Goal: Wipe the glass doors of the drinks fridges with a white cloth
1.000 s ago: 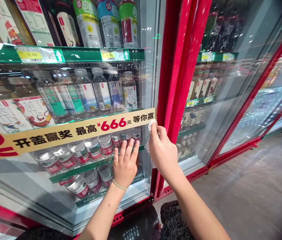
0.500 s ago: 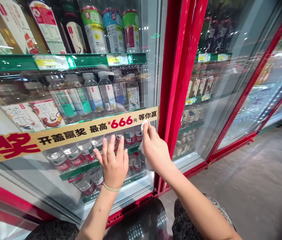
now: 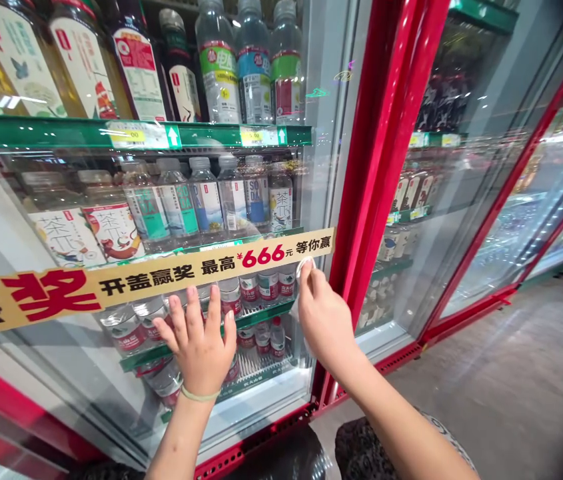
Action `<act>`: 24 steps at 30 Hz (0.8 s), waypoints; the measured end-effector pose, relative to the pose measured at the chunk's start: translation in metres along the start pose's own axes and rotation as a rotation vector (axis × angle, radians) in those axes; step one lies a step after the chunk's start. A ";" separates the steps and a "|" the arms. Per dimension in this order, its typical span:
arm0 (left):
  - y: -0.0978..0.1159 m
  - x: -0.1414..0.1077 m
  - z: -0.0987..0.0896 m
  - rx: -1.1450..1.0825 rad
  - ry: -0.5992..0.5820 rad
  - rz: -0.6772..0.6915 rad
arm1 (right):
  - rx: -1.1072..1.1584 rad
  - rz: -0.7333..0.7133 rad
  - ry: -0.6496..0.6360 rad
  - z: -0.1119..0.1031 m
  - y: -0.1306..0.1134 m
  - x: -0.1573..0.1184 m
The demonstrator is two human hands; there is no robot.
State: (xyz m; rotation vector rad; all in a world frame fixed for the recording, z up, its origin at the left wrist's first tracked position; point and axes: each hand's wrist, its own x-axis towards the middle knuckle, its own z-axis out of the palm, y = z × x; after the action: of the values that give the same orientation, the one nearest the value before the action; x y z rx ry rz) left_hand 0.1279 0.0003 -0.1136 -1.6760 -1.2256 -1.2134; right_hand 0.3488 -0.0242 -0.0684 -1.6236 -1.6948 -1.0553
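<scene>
A glass cooler door with a red frame [image 3: 378, 153] stands before me, a tan banner strip [image 3: 151, 275] stuck across it. Fingers spread, my left hand [image 3: 201, 343] is against or just in front of the glass, below the strip, holding nothing. My right hand [image 3: 325, 317] pinches a white cloth or tissue [image 3: 306, 267] by the strip's right end, near the door's right edge. Most of the white piece is hidden behind the fingers and palm. Bottles [image 3: 204, 200] stand on shelves behind the glass.
More red-framed coolers [image 3: 491, 233] run off to the right. Grey floor [image 3: 491, 373] lies below them. A green shelf edge [image 3: 81, 137] with price tags crosses the upper part of the cooler. Dark patterned clothing [image 3: 361, 447] shows at the bottom.
The view has shifted, so door and bottles appear further right and lower. My left hand has moved left relative to the banner. My right hand stays by the banner's right end, still pinching the white piece.
</scene>
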 end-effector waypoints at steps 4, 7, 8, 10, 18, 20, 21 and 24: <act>0.000 -0.002 0.003 0.005 -0.010 -0.002 | 0.119 -0.034 0.081 0.007 -0.004 -0.002; 0.000 -0.002 0.001 0.014 -0.029 0.010 | 0.101 0.001 0.110 0.008 -0.006 -0.001; 0.000 -0.002 0.000 0.017 -0.040 0.011 | 0.105 -0.015 0.098 0.007 -0.008 -0.001; 0.001 -0.001 -0.003 0.014 -0.070 0.006 | 0.154 -0.076 0.077 0.005 -0.012 -0.001; 0.002 0.001 -0.008 0.024 -0.126 0.011 | 0.154 -0.123 0.107 0.002 -0.020 -0.001; 0.002 0.001 -0.007 0.037 -0.119 0.020 | 0.167 -0.137 0.125 0.005 -0.021 -0.002; 0.003 0.001 -0.007 0.045 -0.117 0.025 | 0.164 -0.130 0.149 0.007 -0.021 -0.003; 0.003 0.001 -0.007 0.054 -0.124 0.033 | 0.155 -0.095 0.200 0.011 -0.024 -0.001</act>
State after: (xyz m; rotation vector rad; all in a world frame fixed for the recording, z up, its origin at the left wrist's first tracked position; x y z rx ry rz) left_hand 0.1291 -0.0070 -0.1101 -1.7459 -1.2888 -1.0610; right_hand 0.3270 -0.0143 -0.0794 -1.3072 -1.6876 -1.0650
